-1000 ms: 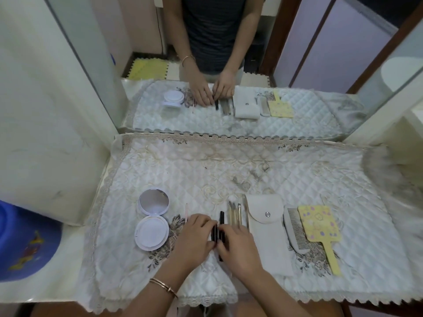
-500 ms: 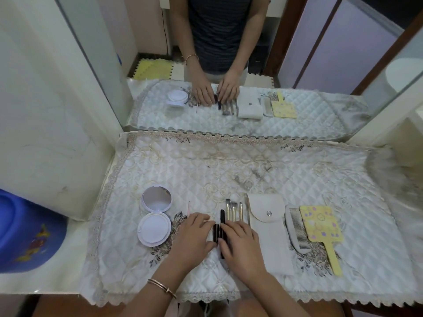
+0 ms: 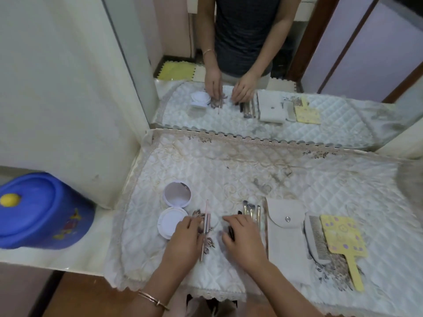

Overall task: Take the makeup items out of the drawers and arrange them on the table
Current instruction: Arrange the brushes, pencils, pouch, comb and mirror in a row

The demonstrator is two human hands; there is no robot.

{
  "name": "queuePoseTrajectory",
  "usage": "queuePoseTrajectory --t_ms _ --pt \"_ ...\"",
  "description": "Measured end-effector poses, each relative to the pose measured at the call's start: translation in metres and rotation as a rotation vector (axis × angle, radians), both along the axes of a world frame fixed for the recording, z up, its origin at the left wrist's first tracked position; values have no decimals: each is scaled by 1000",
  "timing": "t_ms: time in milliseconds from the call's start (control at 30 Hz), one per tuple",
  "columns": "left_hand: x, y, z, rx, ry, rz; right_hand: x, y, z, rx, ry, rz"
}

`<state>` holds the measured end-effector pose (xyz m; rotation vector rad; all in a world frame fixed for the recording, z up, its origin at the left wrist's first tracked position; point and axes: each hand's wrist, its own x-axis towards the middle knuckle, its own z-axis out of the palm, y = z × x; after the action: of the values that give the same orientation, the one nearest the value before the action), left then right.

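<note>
While your left hand [image 3: 185, 239] is pinching the thin pink pencil [image 3: 206, 221] near its middle with curled fingertips, the pencil is pointing away from you, its near end running down alongside your knuckles. Can't tell if it's resting on the quilted cloth [image 3: 251, 175] or lifted just off it. It's sitting just right of the open white compact [image 3: 170, 221], whose round mirror lid [image 3: 177, 194] is lying flat on the far side of the base.

Your right hand [image 3: 245, 239] is curling over a black pencil [image 3: 231, 232], thumb and fingers closing round it. Your palm is hiding most of it, so I can't tell how many dark pieces are under there. The two hands are working near each other but apart, with a strip of cloth showing between them.

Just beyond your right fingers, a row of small makeup brushes [image 3: 250, 209] is lying side by side, heads pointing away. Right of them a beige snap pouch [image 3: 286, 234] is lying flat, then a grey comb [image 3: 317, 239], then a yellow hand mirror [image 3: 341, 236] with its handle pointing toward you. The yellow mirror is overlapping the comb's right edge.

Everything's sitting along the near half of the cloth. A thin bracelet [image 3: 152, 298] is showing on your left wrist. The wall mirror [image 3: 343, 53] behind the table is reflecting the whole layout. A blue plastic lid [image 3: 39, 211] is sitting off to the left, well apart from the cloth.
</note>
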<state>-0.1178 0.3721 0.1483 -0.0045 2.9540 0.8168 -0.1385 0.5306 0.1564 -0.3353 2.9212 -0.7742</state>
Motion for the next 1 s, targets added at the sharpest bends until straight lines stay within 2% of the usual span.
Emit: queuePoseTrajectory --t_ms 167,300,533,1000 --pt "15 4 -2 7 -169 111 -12 -30 0 179 -39 162" --pt "12 5 -7 10 -212 108 -25 -29 -2 244 -141 203" --pt "4 4 -2 14 -254 100 -32 -29 4 191 -180 172" --pt "30 27 -4 120 -191 -30 4 20 -3 129 -219 87"
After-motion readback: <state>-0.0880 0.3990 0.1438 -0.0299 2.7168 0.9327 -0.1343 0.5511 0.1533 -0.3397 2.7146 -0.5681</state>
